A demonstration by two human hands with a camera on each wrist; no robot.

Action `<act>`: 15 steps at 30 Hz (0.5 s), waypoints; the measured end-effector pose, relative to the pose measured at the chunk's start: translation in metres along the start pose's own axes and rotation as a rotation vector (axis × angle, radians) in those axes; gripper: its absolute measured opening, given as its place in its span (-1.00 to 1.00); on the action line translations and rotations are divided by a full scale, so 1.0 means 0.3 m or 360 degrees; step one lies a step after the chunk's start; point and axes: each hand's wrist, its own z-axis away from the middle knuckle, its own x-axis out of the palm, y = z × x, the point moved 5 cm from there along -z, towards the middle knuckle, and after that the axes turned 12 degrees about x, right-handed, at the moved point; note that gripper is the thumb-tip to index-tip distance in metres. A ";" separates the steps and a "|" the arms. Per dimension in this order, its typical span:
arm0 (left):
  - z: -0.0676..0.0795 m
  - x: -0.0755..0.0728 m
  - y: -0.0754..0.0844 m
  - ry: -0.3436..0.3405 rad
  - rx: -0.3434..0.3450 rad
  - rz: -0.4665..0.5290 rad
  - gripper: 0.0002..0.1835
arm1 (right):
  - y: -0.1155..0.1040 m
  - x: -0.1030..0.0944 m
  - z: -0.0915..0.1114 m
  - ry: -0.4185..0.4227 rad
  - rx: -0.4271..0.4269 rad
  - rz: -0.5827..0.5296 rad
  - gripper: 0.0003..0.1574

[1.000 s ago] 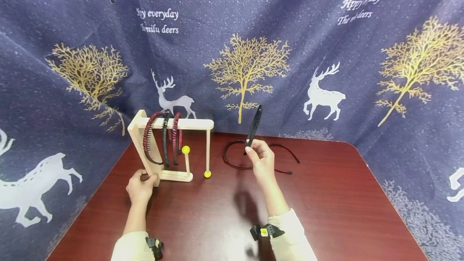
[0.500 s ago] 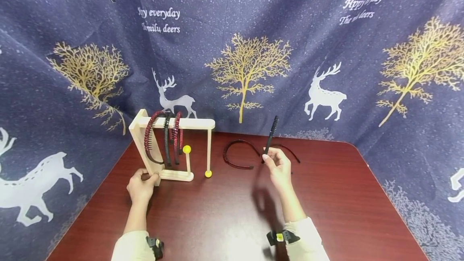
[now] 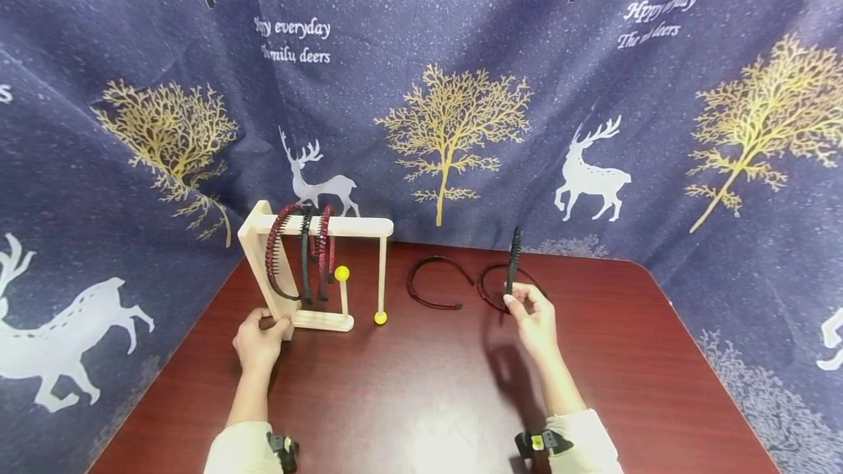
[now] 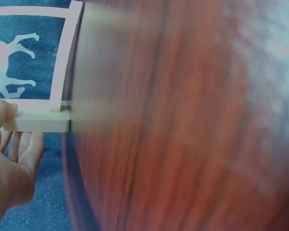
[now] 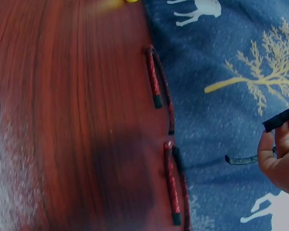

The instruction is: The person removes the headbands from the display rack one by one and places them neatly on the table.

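My left hand [image 3: 258, 342] grips the lower end of a pale wooden stand [image 3: 358, 227]; in the left wrist view, the thumb lies on one side of the wood [image 4: 43, 121] and fingers on the other. Several headbands hang over its top bar, among them a dark red toothed headband [image 3: 271, 254], a black one [image 3: 305, 262] and a red one [image 3: 323, 240]. Above the table at right, my right hand [image 3: 536, 322] pinches a black toothed headband [image 3: 514, 258] by its lower end, edge-on to the head view. Part of it is hidden behind my fingers.
Two dark red headbands lie on the brown table, one in the middle [image 3: 411, 280] and one [image 3: 483, 285] just behind my right hand. The stand has a hanging rod with a yellow ball [image 3: 380, 318] and a short peg topped by another yellow ball [image 3: 342, 273]. A patterned curtain [image 3: 395, 130] rises behind.
My right hand has carried the black headband rightward and slightly lower, from in front of the middle headband to in front of the right one. My left hand stays on the stand.
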 end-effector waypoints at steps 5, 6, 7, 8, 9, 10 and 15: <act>0.005 0.004 0.001 -0.0013 -0.0017 -0.0001 -0.79 | 0.022 -0.046 -0.005 0.0063 0.0059 0.0030 -0.81; 0.005 0.004 0.002 -0.0013 -0.0019 -0.0003 -0.79 | 0.025 -0.055 -0.006 0.0076 0.0066 0.0046 -0.80; 0.005 0.003 0.003 -0.0013 -0.0020 0.0000 -0.79 | 0.028 -0.064 -0.007 0.0088 0.0072 0.0065 -0.81; 0.005 0.003 0.004 -0.0010 -0.0020 0.0003 -0.79 | 0.030 -0.074 -0.009 0.0097 0.0078 0.0077 -0.81; 0.005 0.002 0.004 -0.0008 -0.0020 0.0006 -0.79 | 0.032 -0.083 -0.011 0.0104 0.0083 0.0091 -0.80; 0.004 0.001 0.004 -0.0004 -0.0023 0.0005 -0.79 | 0.033 -0.092 -0.013 0.0112 0.0089 0.0110 -0.80; 0.001 0.001 0.005 -0.0006 -0.0022 0.0009 -0.79 | 0.040 -0.137 -0.021 0.0148 0.0120 0.0148 -0.79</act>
